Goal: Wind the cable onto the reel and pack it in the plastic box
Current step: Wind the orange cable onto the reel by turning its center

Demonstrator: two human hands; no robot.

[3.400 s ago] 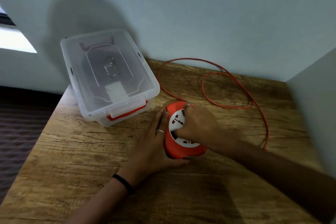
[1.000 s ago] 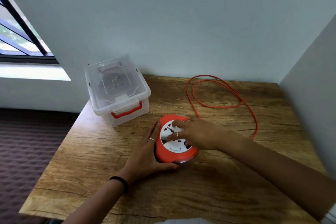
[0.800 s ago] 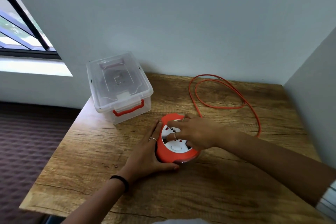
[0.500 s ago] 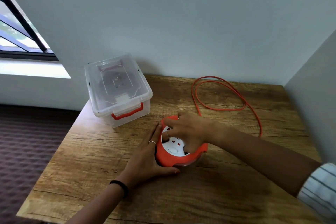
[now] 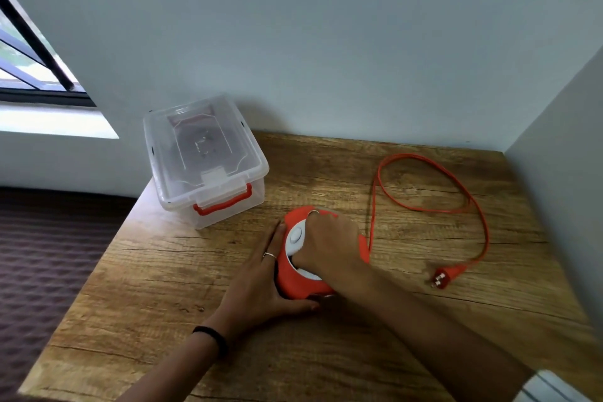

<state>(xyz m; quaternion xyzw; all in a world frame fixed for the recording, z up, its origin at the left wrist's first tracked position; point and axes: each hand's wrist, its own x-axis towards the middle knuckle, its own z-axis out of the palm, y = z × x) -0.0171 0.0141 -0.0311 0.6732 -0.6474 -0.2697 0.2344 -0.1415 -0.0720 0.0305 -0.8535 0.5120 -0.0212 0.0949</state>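
An orange cable reel (image 5: 293, 281) with a white socket face lies flat on the wooden table (image 5: 326, 352). My left hand (image 5: 261, 284) presses against its left side and holds it. My right hand (image 5: 328, 243) lies over the top of the reel, fingers curled into the white face. The orange cable (image 5: 470, 202) runs from the reel's right side in one loose loop over the back right of the table. Its plug (image 5: 445, 277) lies right of the reel. The clear plastic box (image 5: 204, 158) with a shut lid and orange latch stands at the back left.
A wall runs along the table's far edge and another along its right side. The left edge of the table drops to a dark patterned floor (image 5: 49, 254). A window (image 5: 23, 59) sits at the upper left.
The loose cable has shrunk from two loops to one and the plug has come into view. My right hand has turned over the reel's face. The left hand has stayed put.
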